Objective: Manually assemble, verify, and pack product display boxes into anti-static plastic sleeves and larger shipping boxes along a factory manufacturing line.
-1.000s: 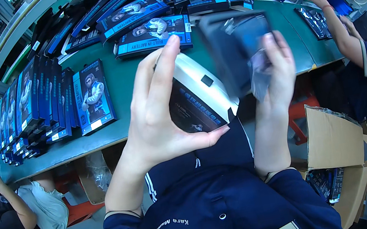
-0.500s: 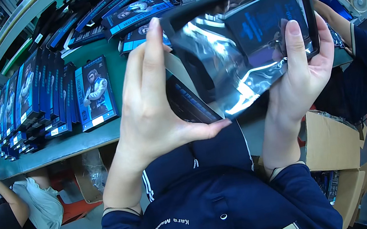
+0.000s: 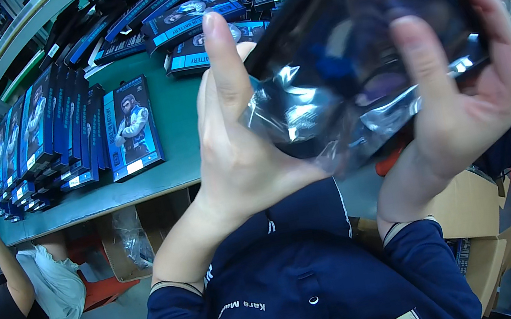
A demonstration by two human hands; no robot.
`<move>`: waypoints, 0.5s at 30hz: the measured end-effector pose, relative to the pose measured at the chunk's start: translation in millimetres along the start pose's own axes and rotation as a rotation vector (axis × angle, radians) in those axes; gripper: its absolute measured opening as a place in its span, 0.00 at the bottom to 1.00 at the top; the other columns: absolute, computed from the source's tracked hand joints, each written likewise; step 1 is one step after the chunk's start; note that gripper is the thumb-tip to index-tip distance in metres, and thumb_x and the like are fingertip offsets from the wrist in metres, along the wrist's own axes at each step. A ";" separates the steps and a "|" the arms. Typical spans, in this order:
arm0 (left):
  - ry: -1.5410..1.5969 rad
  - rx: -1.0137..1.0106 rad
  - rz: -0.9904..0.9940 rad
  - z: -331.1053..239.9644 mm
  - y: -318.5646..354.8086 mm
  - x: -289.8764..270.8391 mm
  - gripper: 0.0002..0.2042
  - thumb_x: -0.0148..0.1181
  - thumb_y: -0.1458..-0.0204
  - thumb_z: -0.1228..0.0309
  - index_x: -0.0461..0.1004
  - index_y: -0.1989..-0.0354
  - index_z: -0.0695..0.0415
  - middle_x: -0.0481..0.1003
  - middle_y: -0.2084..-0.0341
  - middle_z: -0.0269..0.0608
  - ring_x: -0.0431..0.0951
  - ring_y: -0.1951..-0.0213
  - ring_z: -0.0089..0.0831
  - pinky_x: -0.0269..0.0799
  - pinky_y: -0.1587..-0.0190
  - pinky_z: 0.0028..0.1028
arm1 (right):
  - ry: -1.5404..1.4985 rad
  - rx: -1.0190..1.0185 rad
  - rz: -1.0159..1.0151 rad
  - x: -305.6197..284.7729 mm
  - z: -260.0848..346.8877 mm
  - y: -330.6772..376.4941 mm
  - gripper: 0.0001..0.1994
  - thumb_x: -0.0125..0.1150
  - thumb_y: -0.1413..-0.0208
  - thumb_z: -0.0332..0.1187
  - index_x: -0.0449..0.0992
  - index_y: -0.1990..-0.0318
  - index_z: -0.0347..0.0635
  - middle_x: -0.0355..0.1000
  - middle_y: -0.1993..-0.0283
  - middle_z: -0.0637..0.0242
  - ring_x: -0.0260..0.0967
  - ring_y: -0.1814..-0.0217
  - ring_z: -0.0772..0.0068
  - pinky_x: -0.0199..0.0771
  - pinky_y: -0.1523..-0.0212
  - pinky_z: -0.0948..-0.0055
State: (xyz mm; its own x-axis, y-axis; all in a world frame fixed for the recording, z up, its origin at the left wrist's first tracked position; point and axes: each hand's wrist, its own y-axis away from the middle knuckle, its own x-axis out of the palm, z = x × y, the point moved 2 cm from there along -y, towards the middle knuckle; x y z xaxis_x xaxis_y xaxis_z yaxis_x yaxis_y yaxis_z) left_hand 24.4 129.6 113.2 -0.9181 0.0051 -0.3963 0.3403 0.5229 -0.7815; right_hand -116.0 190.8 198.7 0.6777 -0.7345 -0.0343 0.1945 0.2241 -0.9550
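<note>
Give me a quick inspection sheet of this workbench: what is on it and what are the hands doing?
Surface: green table, mostly covered.
Job's things: dark flat item in a clear plastic bag, held up close to the camera.
Clutter: blue printed boxes standing in rows and piled at the back.
Hands: left hand and right hand each have a grip on the bag.
Cables: nothing seen.
Surroundings: cardboard boxes under the table, red stools, a seated person at left.
</note>
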 end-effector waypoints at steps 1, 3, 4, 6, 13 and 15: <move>0.022 0.025 -0.027 0.3 0.0 0.9 0.75 0.84 0.73 0.53 0.23 0.28 0.64 0.62 0.40 0.57 0.70 0.42 0.42 0.66 0.41 0.36 | -0.005 -0.085 0.154 3.8 -7.9 3.3 0.22 0.71 0.54 0.19 0.74 0.49 0.33 0.76 0.52 0.57 0.76 0.54 0.67 0.77 0.50 0.73; 0.112 0.017 -0.145 10.6 1.9 11.0 0.72 0.84 0.71 0.61 0.25 0.27 0.59 0.62 0.42 0.52 0.69 0.43 0.40 0.62 0.39 0.36 | -0.028 -0.144 0.457 11.0 -23.0 17.2 0.19 0.70 0.53 0.22 0.78 0.51 0.35 0.75 0.51 0.55 0.75 0.52 0.65 0.76 0.50 0.71; 0.112 -0.078 -0.197 15.7 4.6 13.5 0.70 0.84 0.70 0.63 0.26 0.27 0.59 0.62 0.43 0.50 0.69 0.44 0.39 0.65 0.40 0.36 | -0.045 -0.121 0.602 14.8 -26.6 21.3 0.17 0.69 0.51 0.26 0.79 0.51 0.37 0.73 0.48 0.53 0.74 0.50 0.63 0.74 0.49 0.68; 0.425 -0.277 -0.296 23.7 7.1 17.5 0.68 0.83 0.70 0.65 0.30 0.27 0.58 0.61 0.43 0.49 0.69 0.45 0.38 0.66 0.42 0.34 | 0.136 -0.203 0.738 14.2 -34.9 20.5 0.13 0.61 0.44 0.33 0.81 0.53 0.40 0.70 0.44 0.49 0.70 0.43 0.58 0.69 0.42 0.63; 0.155 -0.045 -0.383 40.4 23.1 13.8 0.41 0.83 0.68 0.65 0.60 0.47 0.58 0.66 0.47 0.48 0.72 0.48 0.35 0.71 0.48 0.30 | -0.628 0.431 0.687 34.4 -62.9 46.3 0.16 0.55 0.41 0.26 0.75 0.46 0.37 0.69 0.41 0.50 0.64 0.34 0.60 0.65 0.38 0.66; 0.346 -0.099 -0.330 39.1 18.2 7.9 0.39 0.83 0.67 0.65 0.61 0.49 0.58 0.67 0.48 0.48 0.72 0.48 0.34 0.71 0.47 0.30 | -0.917 0.808 0.309 45.7 -58.3 64.6 0.19 0.59 0.42 0.24 0.71 0.42 0.36 0.73 0.49 0.58 0.68 0.40 0.67 0.69 0.42 0.70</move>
State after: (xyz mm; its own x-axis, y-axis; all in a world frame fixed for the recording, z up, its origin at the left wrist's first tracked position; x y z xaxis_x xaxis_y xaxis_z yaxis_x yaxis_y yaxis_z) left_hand 31.2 105.8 77.0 -0.9931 0.0997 0.0620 0.0137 0.6226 -0.7825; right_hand -113.9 134.4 118.3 0.9512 0.0594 0.3028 0.0984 0.8716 -0.4803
